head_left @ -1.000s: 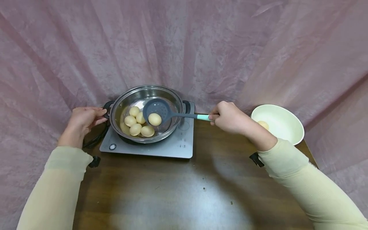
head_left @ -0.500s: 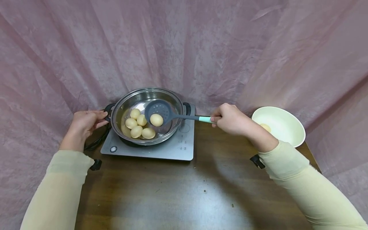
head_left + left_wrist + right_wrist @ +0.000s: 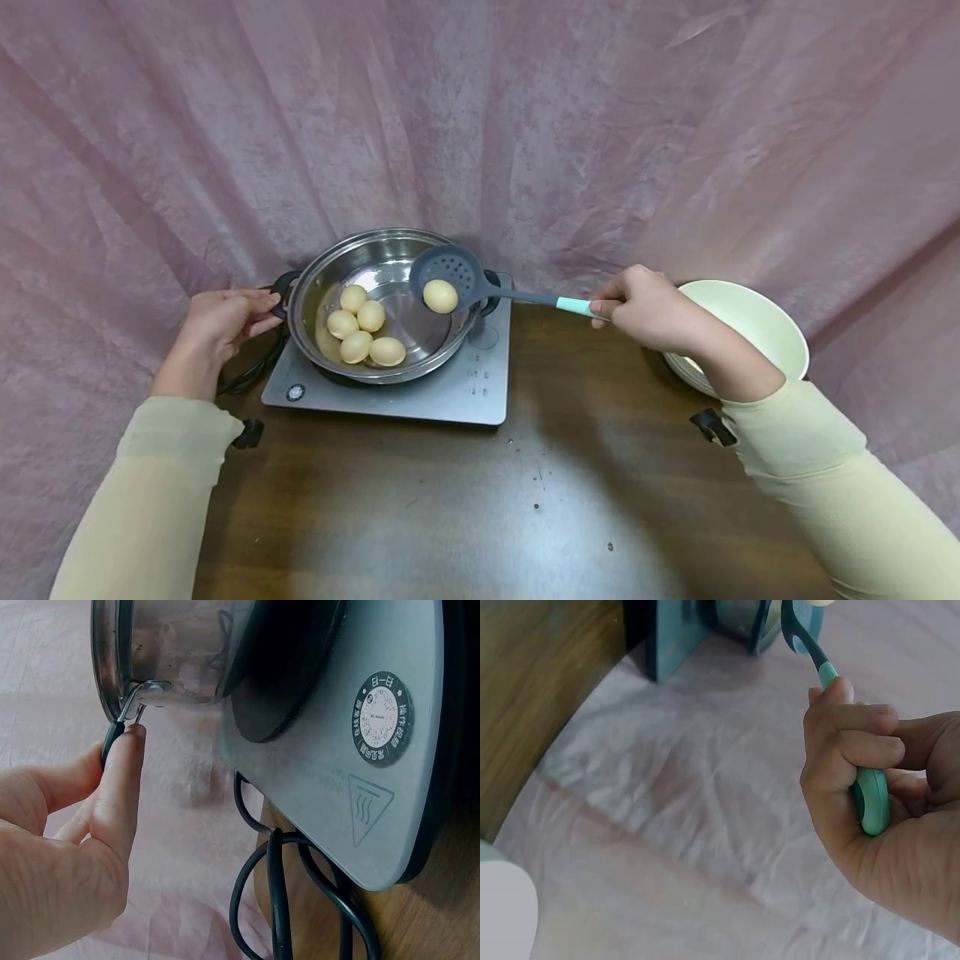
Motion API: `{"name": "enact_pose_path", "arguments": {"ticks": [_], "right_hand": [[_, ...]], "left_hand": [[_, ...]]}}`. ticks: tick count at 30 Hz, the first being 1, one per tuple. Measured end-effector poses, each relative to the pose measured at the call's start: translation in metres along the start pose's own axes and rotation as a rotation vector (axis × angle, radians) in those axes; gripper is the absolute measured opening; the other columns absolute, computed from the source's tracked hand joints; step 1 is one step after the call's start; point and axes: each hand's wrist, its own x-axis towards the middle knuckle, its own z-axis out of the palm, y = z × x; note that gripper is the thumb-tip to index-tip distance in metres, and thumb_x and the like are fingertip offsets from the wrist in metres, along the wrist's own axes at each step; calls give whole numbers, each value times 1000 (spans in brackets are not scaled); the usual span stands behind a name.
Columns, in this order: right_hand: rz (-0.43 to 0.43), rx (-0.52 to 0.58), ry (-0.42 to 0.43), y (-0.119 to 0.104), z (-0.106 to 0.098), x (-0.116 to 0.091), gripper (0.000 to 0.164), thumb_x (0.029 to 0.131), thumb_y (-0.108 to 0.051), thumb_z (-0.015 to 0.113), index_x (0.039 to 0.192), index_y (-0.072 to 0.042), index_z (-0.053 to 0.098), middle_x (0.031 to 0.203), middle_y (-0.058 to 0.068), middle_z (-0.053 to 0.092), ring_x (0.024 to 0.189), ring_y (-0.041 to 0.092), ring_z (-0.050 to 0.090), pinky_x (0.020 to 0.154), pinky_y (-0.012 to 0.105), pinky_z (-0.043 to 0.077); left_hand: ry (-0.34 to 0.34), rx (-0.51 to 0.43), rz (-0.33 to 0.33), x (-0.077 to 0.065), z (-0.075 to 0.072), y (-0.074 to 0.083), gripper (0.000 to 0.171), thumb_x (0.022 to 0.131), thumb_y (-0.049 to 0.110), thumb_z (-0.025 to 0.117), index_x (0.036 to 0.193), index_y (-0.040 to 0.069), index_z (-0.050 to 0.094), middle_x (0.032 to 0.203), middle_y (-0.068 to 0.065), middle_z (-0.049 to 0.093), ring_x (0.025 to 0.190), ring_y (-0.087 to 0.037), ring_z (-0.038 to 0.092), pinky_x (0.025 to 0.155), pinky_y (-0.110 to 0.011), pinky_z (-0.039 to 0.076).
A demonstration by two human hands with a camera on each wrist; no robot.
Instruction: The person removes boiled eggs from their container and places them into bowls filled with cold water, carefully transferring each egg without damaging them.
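My right hand grips the mint-green handle of a grey slotted skimmer, fingers wrapped round it in the right wrist view. One pale egg lies in the skimmer's bowl, above the right part of a steel pot. Several more eggs sit together in the pot's left half. With thumb and fingers, my left hand pinches the pot's black left handle. A pale green bowl stands at the right, partly hidden behind my right forearm; its inside is only partly visible.
Under the pot is a silver induction cooktop on a wooden table. A black power cord loops beside its left edge. Pink curtain hangs close behind everything. Small dark specks dot the tabletop.
My right hand has moved right, bringing the skimmer and its egg from the pot's middle to near its right rim. My left hand stays at the pot's handle.
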Motion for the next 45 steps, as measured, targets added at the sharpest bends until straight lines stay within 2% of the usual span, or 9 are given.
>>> {"name": "enact_pose_path", "arguments": {"ticks": [7, 11, 16, 22, 27, 31, 35, 38, 45], "right_hand": [[33, 57, 11, 26, -15, -22, 26, 97, -20, 51, 97, -1, 67, 71, -1, 60, 57, 9, 41, 45, 21, 32], [51, 91, 14, 42, -22, -33, 27, 97, -20, 50, 97, 1, 66, 65, -2, 51, 53, 7, 36, 42, 22, 30], [85, 80, 14, 57, -28, -42, 30, 98, -25, 49, 92, 0, 66, 60, -3, 43, 52, 7, 34, 41, 24, 29], [124, 34, 7, 68, -32, -49, 34, 98, -31, 50, 92, -2, 66, 60, -2, 45, 51, 7, 34, 41, 25, 28], [125, 22, 9, 73, -33, -52, 35, 97, -32, 50, 92, -3, 67, 62, -2, 47, 52, 7, 35, 40, 26, 29], [128, 19, 4, 76, -31, -52, 34, 97, -31, 50, 92, -2, 67, 61, -1, 48, 51, 7, 34, 38, 25, 29], [137, 18, 12, 81, -31, -53, 34, 97, -31, 50, 95, -2, 67, 62, -1, 50, 51, 6, 36, 39, 25, 30], [152, -1, 13, 85, -30, -53, 35, 97, -33, 50, 99, -3, 67, 64, -1, 52, 53, 7, 39, 41, 25, 32], [146, -7, 24, 95, -31, -54, 33, 97, -30, 50, 98, -2, 67, 63, -1, 52, 51, 6, 38, 40, 24, 32]], "left_hand": [[22, 0, -15, -5, -5, -4, 22, 80, 19, 74, 102, 18, 68, 97, 7, 59, 74, -6, 69, 75, -21, 60], [17, -6, -5, -6, -5, -4, 24, 79, 19, 76, 102, 17, 69, 105, 4, 56, 75, -6, 69, 75, -20, 60], [6, 5, 5, -7, -5, -4, 22, 81, 18, 74, 102, 17, 69, 101, 6, 57, 75, -7, 70, 76, -21, 60], [-5, 1, 6, -9, -6, -4, 17, 81, 18, 74, 98, 18, 70, 97, 8, 60, 74, -7, 70, 75, -22, 60], [1, 30, -11, -11, -6, -3, 34, 81, 22, 74, 114, 16, 66, 113, 2, 53, 76, -5, 69, 76, -20, 59], [-4, 23, -15, -14, -7, -3, 36, 82, 20, 73, 117, 13, 64, 99, 10, 62, 75, -6, 70, 75, -21, 60], [-2, -6, 10, -14, -7, -4, 23, 82, 17, 73, 103, 14, 68, 85, 12, 66, 72, -8, 70, 72, -22, 60], [4, -9, 6, -13, -6, -6, 25, 81, 17, 74, 105, 13, 67, 88, 10, 64, 73, -8, 70, 73, -23, 60], [38, 82, 6, -11, -4, -11, 38, 84, 22, 71, 119, 11, 61, 102, 7, 55, 74, -5, 69, 75, -21, 60]]}}
